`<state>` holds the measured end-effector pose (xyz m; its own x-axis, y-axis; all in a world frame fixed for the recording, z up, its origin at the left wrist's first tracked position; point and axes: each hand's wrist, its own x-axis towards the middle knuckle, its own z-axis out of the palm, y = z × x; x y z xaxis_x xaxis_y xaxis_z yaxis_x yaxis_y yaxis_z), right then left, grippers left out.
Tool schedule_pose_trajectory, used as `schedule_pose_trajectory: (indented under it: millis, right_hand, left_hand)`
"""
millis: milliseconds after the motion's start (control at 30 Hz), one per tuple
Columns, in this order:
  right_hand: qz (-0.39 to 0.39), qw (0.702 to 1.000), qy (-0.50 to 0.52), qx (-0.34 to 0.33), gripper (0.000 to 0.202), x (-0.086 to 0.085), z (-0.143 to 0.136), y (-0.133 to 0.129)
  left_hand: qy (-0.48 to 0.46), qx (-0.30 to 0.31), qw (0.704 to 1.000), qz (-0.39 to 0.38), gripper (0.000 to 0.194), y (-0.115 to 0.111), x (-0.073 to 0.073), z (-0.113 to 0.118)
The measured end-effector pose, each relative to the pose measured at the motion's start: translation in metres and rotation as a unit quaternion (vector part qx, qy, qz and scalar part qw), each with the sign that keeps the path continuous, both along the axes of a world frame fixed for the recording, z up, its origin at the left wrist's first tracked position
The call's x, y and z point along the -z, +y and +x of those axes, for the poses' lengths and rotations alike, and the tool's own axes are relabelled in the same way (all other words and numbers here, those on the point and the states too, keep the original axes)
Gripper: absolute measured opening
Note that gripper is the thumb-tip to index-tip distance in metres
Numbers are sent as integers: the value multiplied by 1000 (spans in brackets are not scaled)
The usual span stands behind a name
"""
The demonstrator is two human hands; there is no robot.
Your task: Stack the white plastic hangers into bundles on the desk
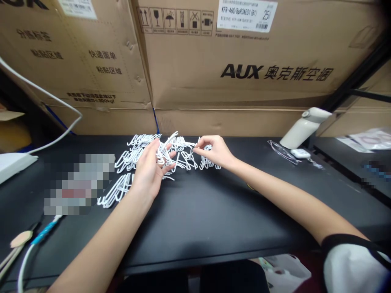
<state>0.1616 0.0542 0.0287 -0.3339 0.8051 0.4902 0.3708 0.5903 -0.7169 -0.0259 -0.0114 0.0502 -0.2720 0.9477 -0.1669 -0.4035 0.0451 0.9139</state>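
Note:
White bent wire hooks lie in several loose piles toward the back of the black table. My left hand [149,167] is curled, palm up, around a bunch of white hooks [165,155]. To its right, my right hand [216,151] has thumb and index finger pinched on a thin white hook [190,155]; its far end overlaps others. Left of my left hand lie one pile of hooks [126,158] and, nearer me, another pile [114,193]. A smaller pile [207,162] sits under my right hand, partly hidden by it.
Large cardboard boxes [244,53] stand along the back edge of the black table [214,228]. At right, a pale bottle [302,128] leans near glasses [282,152] and a small white case [301,154]. A blurred-out object [81,183] with a white cable [26,260] lies at left.

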Motion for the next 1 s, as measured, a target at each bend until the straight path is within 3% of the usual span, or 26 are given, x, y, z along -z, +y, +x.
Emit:
schedule_pose_trajectory:
  millis: [333,633,1000]
  right_hand:
    - [-38,995,-19,-96,5,1,1,3]
    - [-8,997,27,-74,11,3,-2,-1]
    - [-88,975,180,-95,19,0,-5,1]
  left_hand:
    - [-3,5,1000,5,27,0,0,0]
    - [-11,6,1000,3,27,2,2,-1]
    - [-5,8,1000,1,30,2,2,-1]
